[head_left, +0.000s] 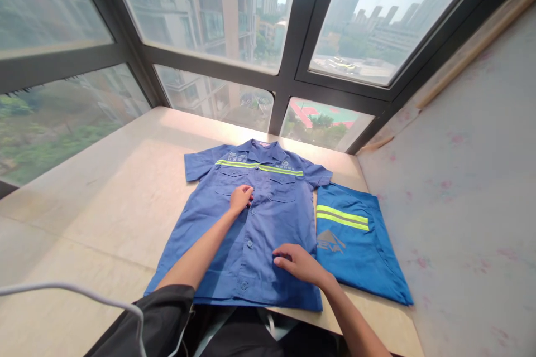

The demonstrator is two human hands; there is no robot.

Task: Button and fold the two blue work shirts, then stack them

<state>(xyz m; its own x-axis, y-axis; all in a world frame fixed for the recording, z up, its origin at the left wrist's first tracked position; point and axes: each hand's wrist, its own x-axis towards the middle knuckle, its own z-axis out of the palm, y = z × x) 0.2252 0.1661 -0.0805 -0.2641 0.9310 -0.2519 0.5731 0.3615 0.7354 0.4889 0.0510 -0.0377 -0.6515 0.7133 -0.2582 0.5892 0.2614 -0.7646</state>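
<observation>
A blue short-sleeved work shirt (276, 223) lies front up and spread flat, its collar toward the windows. Yellow-green reflective stripes cross its chest, and its front is buttoned. My left hand (242, 198) is closed at the button placket, just below the left chest pocket, with its fingertips pinched at the fabric's edge. Over the lower right side of the shirt, my right hand (295, 262) is open and holds nothing, its thumb and fingers apart. To the right lies a folded brighter blue garment (355, 254) with a reflective stripe and a grey logo, partly against the shirt's sleeve.
The clothes rest on a pale wooden board (104, 195) below dark-framed windows (288, 56). A patterned wall (469, 217) bounds the right side. A white cable (84, 292) crosses the lower left over my dark sleeve (154, 318).
</observation>
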